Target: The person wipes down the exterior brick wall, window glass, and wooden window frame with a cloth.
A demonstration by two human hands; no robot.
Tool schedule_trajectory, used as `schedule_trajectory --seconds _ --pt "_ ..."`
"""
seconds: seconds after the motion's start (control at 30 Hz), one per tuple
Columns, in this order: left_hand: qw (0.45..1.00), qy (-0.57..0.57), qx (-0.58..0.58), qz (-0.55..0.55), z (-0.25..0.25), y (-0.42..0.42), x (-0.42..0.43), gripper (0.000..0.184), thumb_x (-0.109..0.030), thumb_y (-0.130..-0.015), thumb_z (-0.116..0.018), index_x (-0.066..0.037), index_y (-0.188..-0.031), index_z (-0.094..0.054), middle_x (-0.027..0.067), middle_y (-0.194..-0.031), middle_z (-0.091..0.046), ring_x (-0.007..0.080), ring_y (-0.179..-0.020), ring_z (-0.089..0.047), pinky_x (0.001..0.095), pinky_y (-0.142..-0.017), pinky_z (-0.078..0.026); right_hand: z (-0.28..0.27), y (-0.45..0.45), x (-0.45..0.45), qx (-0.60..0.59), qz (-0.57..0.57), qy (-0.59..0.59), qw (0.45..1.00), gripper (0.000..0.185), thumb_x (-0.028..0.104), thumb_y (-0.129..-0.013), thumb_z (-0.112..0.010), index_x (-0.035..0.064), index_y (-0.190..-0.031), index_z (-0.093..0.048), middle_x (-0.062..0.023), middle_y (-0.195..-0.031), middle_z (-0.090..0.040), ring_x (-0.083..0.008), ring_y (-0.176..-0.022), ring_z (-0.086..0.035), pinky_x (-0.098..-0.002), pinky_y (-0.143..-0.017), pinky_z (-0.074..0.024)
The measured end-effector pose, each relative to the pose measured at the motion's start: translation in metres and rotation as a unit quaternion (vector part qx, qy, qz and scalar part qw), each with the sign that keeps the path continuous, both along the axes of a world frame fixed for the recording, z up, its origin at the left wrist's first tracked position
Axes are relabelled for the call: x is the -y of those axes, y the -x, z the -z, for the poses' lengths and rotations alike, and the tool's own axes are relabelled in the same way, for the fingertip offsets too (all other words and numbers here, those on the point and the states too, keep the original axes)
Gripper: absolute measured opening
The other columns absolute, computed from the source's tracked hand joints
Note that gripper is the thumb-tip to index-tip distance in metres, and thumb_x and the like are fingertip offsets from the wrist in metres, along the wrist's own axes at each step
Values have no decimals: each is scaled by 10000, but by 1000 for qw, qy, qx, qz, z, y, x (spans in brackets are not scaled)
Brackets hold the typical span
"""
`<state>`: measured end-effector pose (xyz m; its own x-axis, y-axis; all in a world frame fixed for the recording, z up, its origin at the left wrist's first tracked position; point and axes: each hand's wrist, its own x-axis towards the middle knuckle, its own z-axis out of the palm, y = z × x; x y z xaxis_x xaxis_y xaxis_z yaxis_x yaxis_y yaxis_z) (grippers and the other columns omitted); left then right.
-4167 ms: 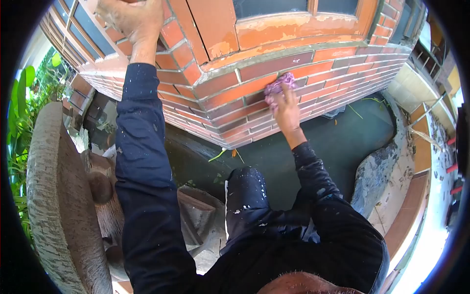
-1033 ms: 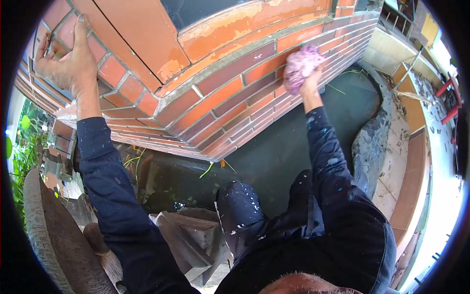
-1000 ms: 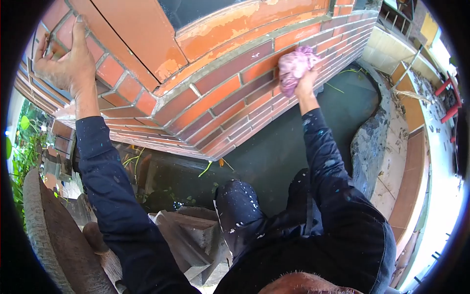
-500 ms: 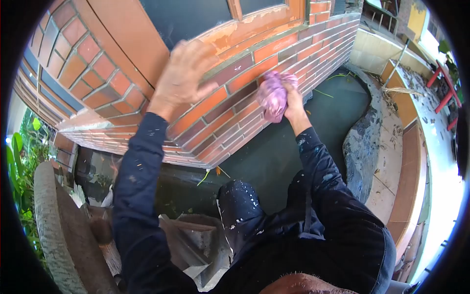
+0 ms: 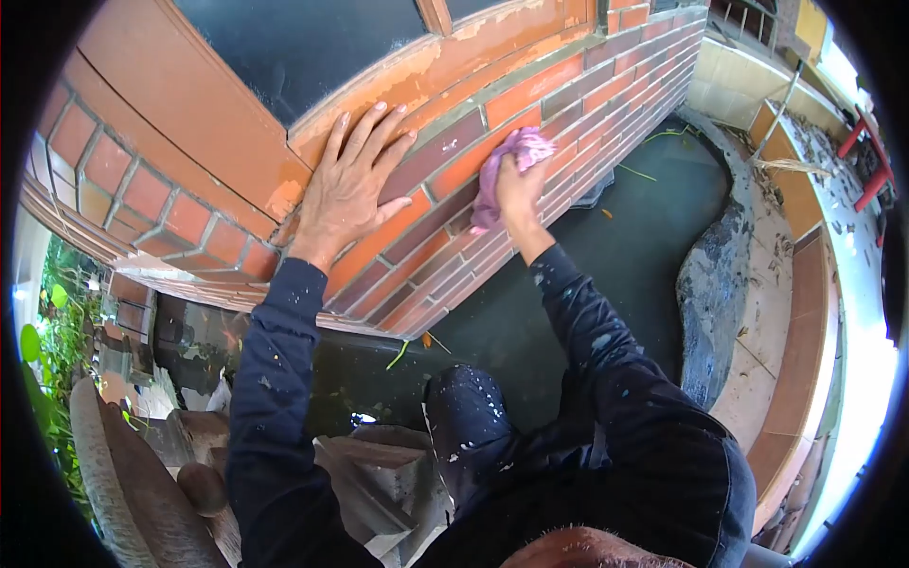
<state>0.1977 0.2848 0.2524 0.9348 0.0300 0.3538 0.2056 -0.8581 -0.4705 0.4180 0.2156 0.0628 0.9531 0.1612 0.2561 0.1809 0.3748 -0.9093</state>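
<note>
My left hand (image 5: pixel 348 194) lies flat with fingers spread at the corner of the brick wall (image 5: pixel 417 241), just below the peeling orange window frame (image 5: pixel 379 83). In my right hand (image 5: pixel 520 197) is a bunched pink-purple cloth (image 5: pixel 502 170), pressed against the red and grey-brown bricks. The cloth hangs partly below my fingers, and my palm hides some of it.
Dark water (image 5: pixel 606 256) runs along the foot of the wall, bordered by a curved grey stone edge (image 5: pixel 705 303). Broken concrete pieces (image 5: pixel 379 473) sit at lower left. Beyond the tiled ledge (image 5: pixel 800 350) stands a red stool (image 5: pixel 866 156).
My left hand has come to rest on the wall after being blurred in motion. The cloth in my right hand has moved left and now lies flatter on the bricks.
</note>
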Motion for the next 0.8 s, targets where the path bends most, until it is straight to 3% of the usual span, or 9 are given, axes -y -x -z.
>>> schedule_trajectory --seconds 0.1,0.13,0.17,0.23,0.37,0.4,0.47,0.6,0.8 --pt "1000 11 -2 -4 1 0 -2 840 -532 -802 -795 -188 -1513 -510 33 -1659 -326 241 -1561 -222 481 -1316 -143 28 -114 -44 31 251 -61 966 521 85 -937 -654 -15 -1402 -441 -140 -1247 -594 -245 -1156 -584 -406 -1048 -454" --pt "1000 9 -1 -7 0 -1 -4 840 -532 -802 -795 -188 -1513 -510 33 -1659 -326 241 -1561 -222 481 -1316 -143 22 -158 -38 -56 205 -4 977 578 185 -955 -680 -12 -1437 -428 -200 -1264 -626 -302 -1185 -612 -417 -1075 -450" --pt "1000 15 0 -9 2 -1 -4 840 -544 -799 -794 -196 -1511 -515 29 -1662 -323 239 -1562 -221 479 -1317 -141 9 -187 -33 -79 296 103 946 629 294 -934 -725 -4 -1416 -452 -265 -1296 -638 -362 -1240 -619 -439 -1079 -459" --pt "1000 16 5 -10 7 -2 -8 844 -577 -790 -793 -221 -1507 -527 13 -1675 -308 232 -1563 -219 472 -1320 -131 -9 -240 -15 -98 241 73 963 687 351 -907 -748 -12 -1411 -453 -312 -1365 -600 -407 -1299 -589 -456 -1076 -467" --pt "1000 20 8 -6 10 -2 -10 860 -588 -780 -796 -227 -1511 -522 9 -1681 -301 230 -1564 -217 468 -1322 -124 -26 -252 -6 -159 233 93 955 599 249 -862 -726 -28 -1343 -499 -273 -1319 -623 -364 -1212 -628 -441 -1024 -495" --pt "1000 19 4 -11 10 -2 -9 868 -586 -781 -797 -226 -1518 -513 10 -1682 -297 231 -1566 -213 472 -1320 -131 1 -262 -20 -140 251 67 955 531 181 -840 -702 -39 -1290 -528 -261 -1288 -627 -346 -1162 -642 -438 -991 -510" --pt "1000 18 1 -7 7 -3 -5 877 -585 -781 -797 -225 -1525 -503 12 -1683 -294 233 -1568 -209 476 -1317 -137 80 -277 -43 35 319 225 920 658 174 -862 -703 -104 -1383 -413 -285 -1287 -610 -391 -1196 -628 -469 -997 -506" --pt "999 0 -17 -36 3 -4 -1 901 -570 -785 -799 -225 -1549 -468 16 -1689 -281 236 -1574 -196 490 -1307 -154 10 -122 -2 95 174 116 973 619 124 -890 -677 -68 -1400 -385 -313 -1314 -571 -450 -1290 -555 -477 -1098 -419" --pt "998 1 -26 -51 0 -7 -5 909 -550 -778 -808 -235 -1556 -459 3 -1690 -282 227 -1575 -200 494 -1303 -156 12 -276 -8 41 242 142 959 471 133 -895 -608 1 -1322 -460 -252 -1163 -643 -392 -1110 -633 -454 -989 -481"
